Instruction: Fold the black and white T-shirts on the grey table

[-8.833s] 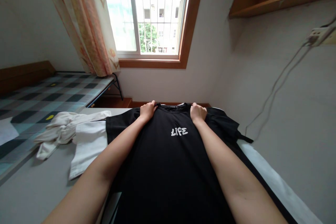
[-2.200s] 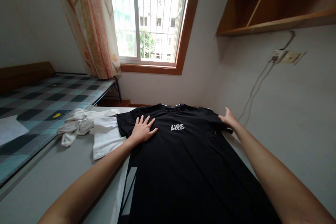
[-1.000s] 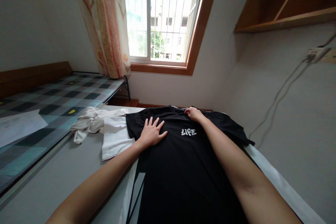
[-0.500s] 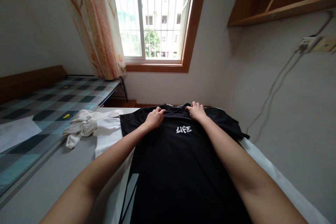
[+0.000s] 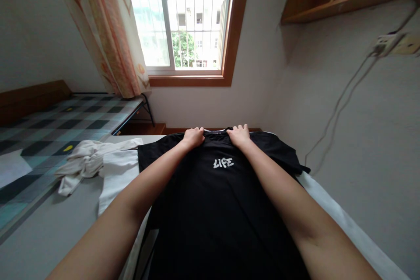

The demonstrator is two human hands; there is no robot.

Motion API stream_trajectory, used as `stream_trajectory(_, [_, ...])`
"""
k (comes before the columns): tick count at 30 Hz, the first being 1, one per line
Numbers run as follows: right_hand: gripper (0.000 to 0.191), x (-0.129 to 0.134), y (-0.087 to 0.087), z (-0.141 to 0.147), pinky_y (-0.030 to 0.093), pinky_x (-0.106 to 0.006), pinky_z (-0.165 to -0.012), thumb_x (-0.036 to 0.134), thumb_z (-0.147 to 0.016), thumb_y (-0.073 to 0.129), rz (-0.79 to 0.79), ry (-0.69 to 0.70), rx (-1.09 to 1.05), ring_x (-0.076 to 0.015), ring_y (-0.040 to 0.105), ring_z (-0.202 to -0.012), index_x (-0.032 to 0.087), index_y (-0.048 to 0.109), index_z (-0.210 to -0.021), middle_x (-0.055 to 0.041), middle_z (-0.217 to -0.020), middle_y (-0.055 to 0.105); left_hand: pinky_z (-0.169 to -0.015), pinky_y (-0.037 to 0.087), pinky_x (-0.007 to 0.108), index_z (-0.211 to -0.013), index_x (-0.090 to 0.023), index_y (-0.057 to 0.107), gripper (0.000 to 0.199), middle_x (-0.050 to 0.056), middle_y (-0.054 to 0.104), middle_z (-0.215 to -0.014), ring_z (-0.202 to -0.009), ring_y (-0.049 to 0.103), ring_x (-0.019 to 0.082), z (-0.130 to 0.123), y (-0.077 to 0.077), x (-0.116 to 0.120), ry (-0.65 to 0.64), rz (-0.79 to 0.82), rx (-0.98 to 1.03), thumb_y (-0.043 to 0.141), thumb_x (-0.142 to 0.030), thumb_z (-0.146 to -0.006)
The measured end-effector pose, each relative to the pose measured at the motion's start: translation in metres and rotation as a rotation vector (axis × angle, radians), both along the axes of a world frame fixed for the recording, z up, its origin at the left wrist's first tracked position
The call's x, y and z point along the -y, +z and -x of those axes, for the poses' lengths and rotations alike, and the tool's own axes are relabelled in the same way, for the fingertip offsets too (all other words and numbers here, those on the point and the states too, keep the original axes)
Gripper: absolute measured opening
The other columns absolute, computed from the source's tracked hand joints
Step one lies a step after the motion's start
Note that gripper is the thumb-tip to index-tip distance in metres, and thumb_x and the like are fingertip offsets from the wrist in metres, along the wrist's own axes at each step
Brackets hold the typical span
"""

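Observation:
A black T-shirt [image 5: 210, 210] with white lettering on its chest lies spread out in front of me, its collar at the far end. My left hand [image 5: 194, 137] grips the fabric just left of the neckline, fingers curled over it. On the other side of the collar, my right hand [image 5: 239, 134] pinches the cloth in the same way. White cloth [image 5: 120, 173] shows from under the left sleeve, and more white fabric [image 5: 344, 218] runs along the right side beneath the shirt.
A crumpled off-white garment [image 5: 87, 157] lies left of the shirt on the pale table [image 5: 62, 223]. Further left is a bed with a checked cover [image 5: 95, 116] and a white paper [image 5: 13, 168]. A cable [image 5: 337, 105] hangs down the right wall under a wooden shelf [image 5: 348, 6].
My hands have closed more firmly on the cloth beside the collar, the left one moving slightly further up. The whole view has shifted a little, so surroundings sit further left.

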State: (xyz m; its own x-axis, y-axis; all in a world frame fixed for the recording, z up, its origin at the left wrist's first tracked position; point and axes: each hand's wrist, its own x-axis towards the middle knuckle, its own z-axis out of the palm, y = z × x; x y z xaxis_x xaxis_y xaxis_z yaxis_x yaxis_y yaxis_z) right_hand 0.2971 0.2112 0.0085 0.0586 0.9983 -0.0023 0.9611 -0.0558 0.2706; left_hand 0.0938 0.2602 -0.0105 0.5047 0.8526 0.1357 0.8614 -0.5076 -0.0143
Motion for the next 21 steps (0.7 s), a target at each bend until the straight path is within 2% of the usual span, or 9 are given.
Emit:
stream_trajectory(5, [0.043,-0.002,0.008,-0.004,0.026,-0.052,-0.101,0.018,-0.095,0.03,0.055,-0.041,0.006,-0.03,0.056,-0.116,0.025,0.064,-0.12,-0.0141,-0.123,0.064,-0.085,0.049,0.034,-0.115,-0.019,0.057,0.026,0.011,0.067,-0.111,-0.103,0.065,0.026,0.009,0.0,-0.006,-0.007,-0.02,-0.002,0.042,-0.03,-0.096])
stream_trajectory(10, [0.04,-0.006,0.005,-0.011,0.033,-0.047,-0.096,0.013,-0.094,0.031,-0.075,-0.045,-0.058,-0.0263,0.065,-0.103,0.021,0.064,-0.114,-0.0148,-0.11,0.069,-0.084,0.049,0.034,-0.113,-0.019,0.056,0.026,0.012,0.067,-0.108,-0.101,0.066,0.026,0.012,0.0,-0.007,0.019,-0.056,0.011,0.038,-0.031,-0.099])
stream_trajectory(13, [0.04,-0.005,-0.005,-0.01,0.04,-0.04,-0.088,0.012,-0.094,0.029,-0.164,-0.089,-0.117,-0.0252,0.065,-0.101,0.02,0.06,-0.118,-0.0163,-0.111,0.068,-0.082,0.049,0.036,-0.113,-0.017,0.056,0.028,0.014,0.066,-0.108,-0.1,0.065,0.027,0.008,-0.007,-0.004,0.063,-0.08,0.024,0.033,-0.026,-0.1])
stream_trajectory(16, [0.043,0.001,-0.019,-0.004,0.044,-0.036,-0.084,0.015,-0.095,0.027,-0.221,-0.14,-0.157,-0.0257,0.062,-0.105,0.021,0.054,-0.128,-0.018,-0.121,0.062,-0.08,0.05,0.037,-0.115,-0.016,0.055,0.03,0.015,0.064,-0.108,-0.101,0.064,0.028,0.005,-0.015,-0.001,0.116,-0.114,0.052,0.031,-0.022,-0.099])
stream_trajectory(19, [0.047,0.008,-0.034,0.001,0.045,-0.038,-0.087,0.024,-0.097,0.029,-0.293,-0.171,-0.208,-0.0275,0.056,-0.113,0.022,0.041,-0.142,-0.0183,-0.133,0.053,-0.08,0.049,0.037,-0.125,-0.017,0.05,0.034,0.014,0.063,-0.108,-0.1,0.063,0.027,0.005,-0.019,0.006,0.166,-0.136,0.093,0.029,-0.018,-0.098])
stream_trajectory(21, [0.053,0.011,-0.042,0.003,0.041,-0.041,-0.097,0.036,-0.098,0.028,-0.288,-0.154,-0.272,-0.028,0.049,-0.122,0.022,0.031,-0.149,-0.017,-0.142,0.046,-0.085,0.048,0.038,-0.132,-0.018,0.046,0.039,0.015,0.061,-0.115,-0.104,0.061,0.026,0.003,-0.02,0.015,0.176,-0.152,0.112,0.03,-0.017,-0.097])
